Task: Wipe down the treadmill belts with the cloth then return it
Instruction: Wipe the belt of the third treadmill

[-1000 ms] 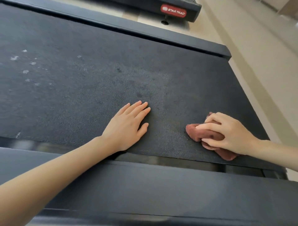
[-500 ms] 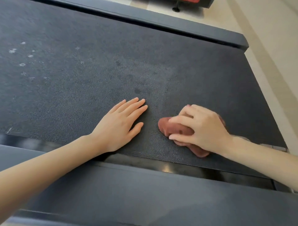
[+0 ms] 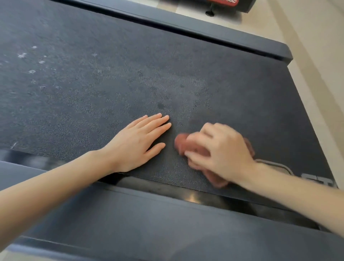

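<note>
Cloth (image 3: pixel 183 145), reddish and bunched, sits on the dark treadmill belt (image 3: pixel 111 83) toward five o'clock, gripped under the curled fingers of the right hand (image 3: pixel 221 150), while the left hand (image 3: pixel 137 143) lies flat at its nine o'clock, fingers straight and close together.

- Location type: a gym or fitness room.
- A wide, dark, textured treadmill belt (image 3: pixel 93 83) fills the view, bounded by a near side rail (image 3: pixel 149 223) and a far side rail (image 3: pixel 204 29).
- A second machine (image 3: pixel 243 6) carrying a red brand label (image 3: pixel 223 1) stands beyond the far rail.
- A pale, smooth floor (image 3: pixel 316 55) lies beside both machines.
</note>
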A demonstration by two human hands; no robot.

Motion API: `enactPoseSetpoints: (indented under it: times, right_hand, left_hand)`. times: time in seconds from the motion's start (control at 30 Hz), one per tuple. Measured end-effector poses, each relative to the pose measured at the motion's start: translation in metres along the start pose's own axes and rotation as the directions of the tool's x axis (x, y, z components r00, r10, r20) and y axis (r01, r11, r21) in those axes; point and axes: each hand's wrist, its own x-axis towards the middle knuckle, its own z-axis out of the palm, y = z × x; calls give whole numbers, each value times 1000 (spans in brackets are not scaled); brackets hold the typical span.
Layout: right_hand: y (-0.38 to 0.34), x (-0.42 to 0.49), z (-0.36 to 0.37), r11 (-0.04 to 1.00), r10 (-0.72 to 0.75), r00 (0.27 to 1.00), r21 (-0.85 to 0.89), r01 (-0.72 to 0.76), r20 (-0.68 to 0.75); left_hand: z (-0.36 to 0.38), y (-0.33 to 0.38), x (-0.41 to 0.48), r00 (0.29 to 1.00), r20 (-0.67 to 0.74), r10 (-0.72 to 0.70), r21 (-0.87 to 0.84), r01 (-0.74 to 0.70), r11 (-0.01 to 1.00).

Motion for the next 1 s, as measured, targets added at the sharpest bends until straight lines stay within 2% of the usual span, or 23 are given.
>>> enactPoseSetpoints:
  times: [0.1, 0.17, 0.2, 0.27, 0.33, 0.37, 0.4, 0.47, 0.57, 0.67, 0.73, 0.77, 0.8, 0.83, 0.87, 0.93, 0.97, 1.0]
  right_hand:
    - [-7, -10, 2, 949, -306, 952, 81, 304, 6]
    - [18, 6, 2, 934, -357, 934, 27, 357, 9]
    - [33, 18, 4, 951, -307, 952, -24, 307, 4]
    - [61, 50, 7, 996, -27, 998, -92, 22, -56]
    - [81, 82, 14, 950, 286, 956, -111, -292, -67]
    - [81, 94, 18, 921, 365, 930, -128, -369, -54]
    - [75, 101, 21, 915, 368, 929, -164, -369, -40]
    - [49, 101, 25, 949, 240, 971, -206, -239, -20]
    - [-1, 75, 25, 996, -57, 997, -73, 53, -52]
    - [-6, 54, 21, 914, -404, 915, 22, 404, -6]
    - [23, 62, 20, 890, -455, 890, 16, 455, 20]
    - [41, 73, 20, 916, -401, 916, -21, 401, 14]
    - [59, 87, 20, 957, -280, 960, -77, 279, -2]
    - [78, 103, 22, 986, -108, 994, -135, 102, -33]
    - [97, 119, 27, 979, 74, 996, -185, -82, -51]
    - [119, 145, 33, 892, 395, 917, -219, -397, -54]
    - [119, 154, 36, 852, 481, 875, -205, -481, -52]
    - [113, 160, 40, 839, 506, 861, -199, -506, -55]
  left_hand:
    - [-12, -17, -9, 998, 4, 66, 47, -66, 997]
    - [-19, -29, -18, 999, -28, 41, 71, -39, 997]
    - [-21, -33, -21, 999, -39, 13, 72, -10, 997]
    - [-22, -38, -27, 998, -41, -45, 42, 46, 998]
    - [-19, -38, -33, 997, -7, -81, -9, 81, 997]
    - [-16, -37, -36, 996, 10, -92, -18, 92, 996]
    - [-13, -36, -38, 995, 16, -100, -11, 100, 995]
    - [-9, -34, -39, 994, 0, -112, 6, 112, 994]
    - [-7, -34, -39, 991, -40, -125, -3, 125, 992]
    - [-6, -35, -38, 992, -48, -118, -19, 117, 993]
    - [-5, -35, -38, 991, -51, -123, -19, 122, 992]
    - [-5, -34, -39, 991, -54, -126, -20, 125, 992]
    - [-5, -34, -39, 991, -57, -125, -23, 124, 992]
    - [-6, -34, -39, 990, -61, -124, -27, 123, 992]
    - [-7, -34, -38, 990, -64, -125, -31, 124, 992]
    - [-7, -33, -39, 990, -64, -128, -35, 126, 991]
    - [-6, -33, -39, 989, -62, -132, -35, 130, 991]
    - [-6, -34, -39, 989, -60, -133, -35, 131, 991]
